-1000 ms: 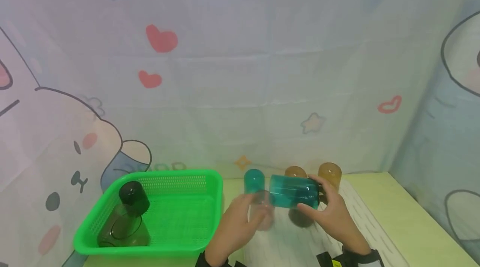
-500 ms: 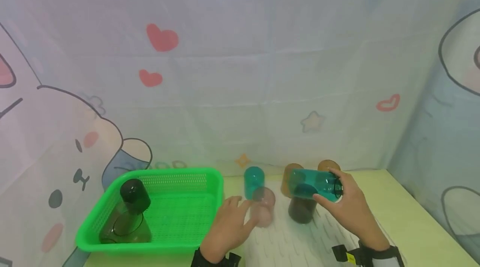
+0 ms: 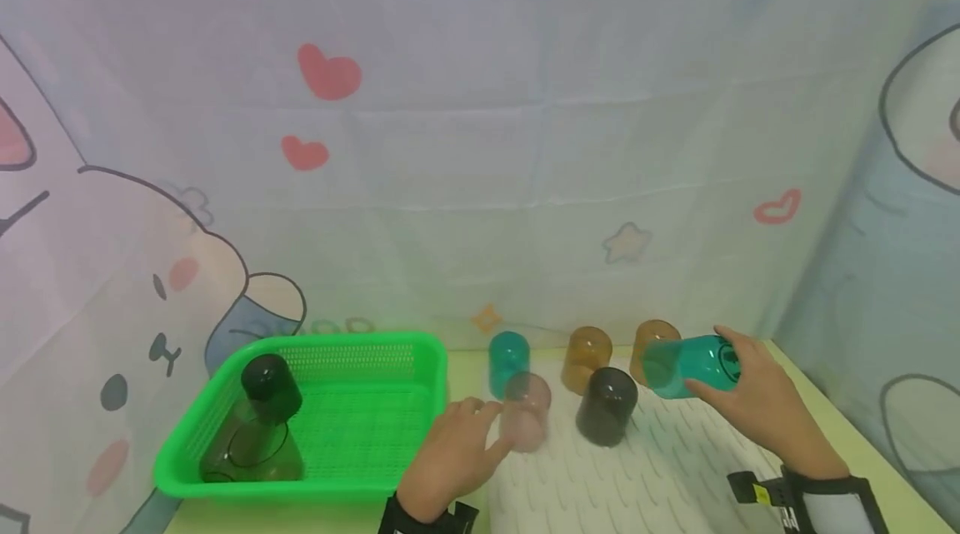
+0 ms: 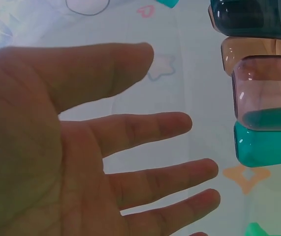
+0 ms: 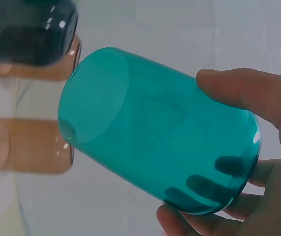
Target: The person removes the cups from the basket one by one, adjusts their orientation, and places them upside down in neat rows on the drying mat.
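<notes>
My right hand (image 3: 757, 396) grips a teal cup (image 3: 688, 366) (image 5: 155, 132) lying sideways in the air above the white ribbed mat (image 3: 645, 476), near an upturned amber cup (image 3: 651, 342). My left hand (image 3: 450, 455) (image 4: 81, 147) is open with straight fingers, its fingertips just beside an upturned pink cup (image 3: 527, 411) (image 4: 265, 91). Also upside down on the mat stand a teal cup (image 3: 507, 361), a second amber cup (image 3: 587, 357) and a dark cup (image 3: 606, 405).
A green basket (image 3: 360, 351) stands at the left with a dark cup (image 3: 268, 391) stacked on a clear dark one (image 3: 251, 451). A cartoon-printed cloth (image 3: 480, 142) hangs close behind and at the right. The yellow-green table edge (image 3: 847, 426) runs along the right.
My right hand has carried the sideways teal cup from the middle to the right, uncovering the dark cup. My left hand has let go of it and sunk beside the pink cup.
</notes>
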